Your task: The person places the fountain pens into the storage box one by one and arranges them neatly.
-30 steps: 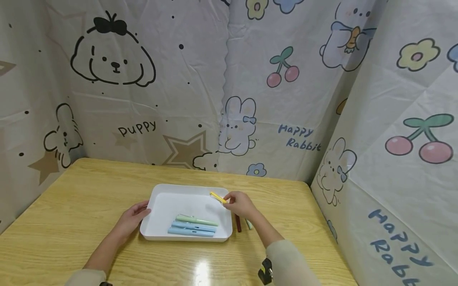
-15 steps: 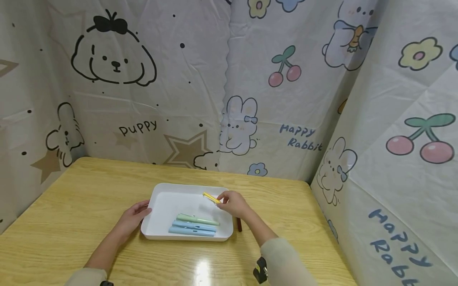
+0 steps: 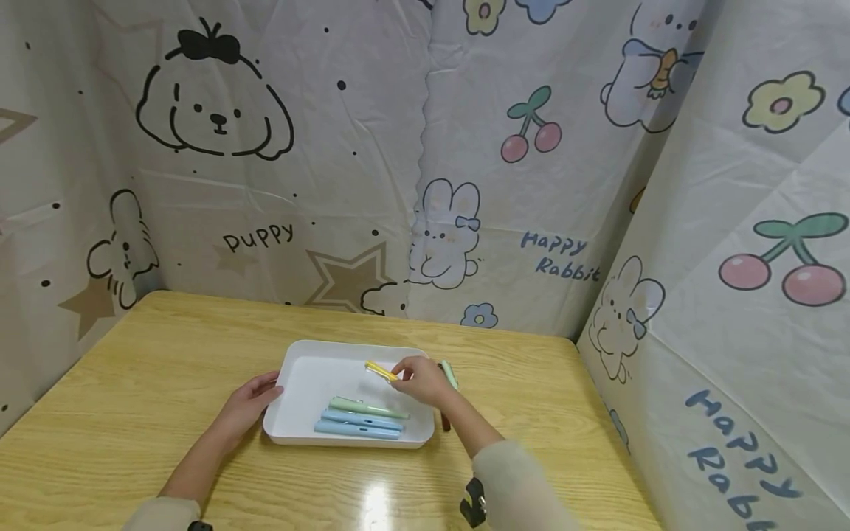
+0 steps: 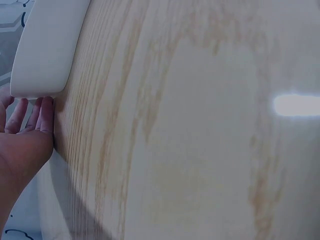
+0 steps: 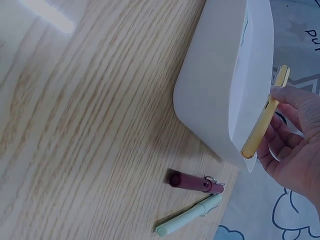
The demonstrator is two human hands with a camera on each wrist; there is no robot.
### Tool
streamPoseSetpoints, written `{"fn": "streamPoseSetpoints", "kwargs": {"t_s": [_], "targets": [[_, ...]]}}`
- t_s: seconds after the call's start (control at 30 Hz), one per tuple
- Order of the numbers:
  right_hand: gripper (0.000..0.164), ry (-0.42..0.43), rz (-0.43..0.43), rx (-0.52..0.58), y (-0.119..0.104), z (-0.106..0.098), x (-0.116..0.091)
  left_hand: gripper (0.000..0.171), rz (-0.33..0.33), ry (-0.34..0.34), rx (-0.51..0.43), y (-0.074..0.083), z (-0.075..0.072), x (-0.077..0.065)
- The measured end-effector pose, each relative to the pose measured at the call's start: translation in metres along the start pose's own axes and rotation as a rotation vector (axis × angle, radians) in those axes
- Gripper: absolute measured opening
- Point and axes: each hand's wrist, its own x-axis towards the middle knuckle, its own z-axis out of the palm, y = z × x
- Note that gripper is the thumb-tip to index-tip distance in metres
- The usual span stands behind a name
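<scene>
In the head view a white tray (image 3: pixel 302 431) lies on the table, with a light green pen (image 3: pixel 365 407) and two light blue pens (image 3: pixel 358 430) near its front side. My left hand (image 3: pixel 247 407) holds the tray's left end, thumb at the rim and fingers against the outer wall; in the left wrist view its fingers (image 4: pixel 46 115) meet the tray's end. Above the tray's right part, my right hand (image 3: pixel 422 381) pinches a yellow pen (image 5: pixel 262 125) with a clip between thumb and fingers. The yellow pen is tilted and apart from the tray floor.
Right of the tray, a dark red pen (image 5: pixel 192 182) and another light green pen (image 5: pixel 187 217) lie on the wooden table (image 3: pixel 166 354); my right arm partly covers them in the head view. Printed cloth (image 3: pixel 345 184) hangs behind the table and along its sides.
My right hand has moved left with the yellow pen, further over the tray. My left hand stays at the tray's left end. The pens in the tray lie as before.
</scene>
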Motion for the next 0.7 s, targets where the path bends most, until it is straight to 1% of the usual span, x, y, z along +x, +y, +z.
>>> {"fn": "streamPoseSetpoints", "kwargs": {"t_s": [0.2, 0.53, 0.7], "targets": [[0.018, -0.02, -0.038, -0.029, -0.008, 0.005, 0.003, 0.059, -0.005, 0.007, 0.007, -0.001, 0.001, 0.0], [0.017, -0.054, -0.06, -0.044, -0.019, 0.017, 0.008, 0.06, -0.002, 0.009, -0.003, 0.0, 0.001, 0.0], [0.019, -0.071, -0.07, -0.078, -0.022, 0.023, 0.01, 0.059, -0.007, 0.005, -0.007, -0.001, 0.001, 0.0]]}}
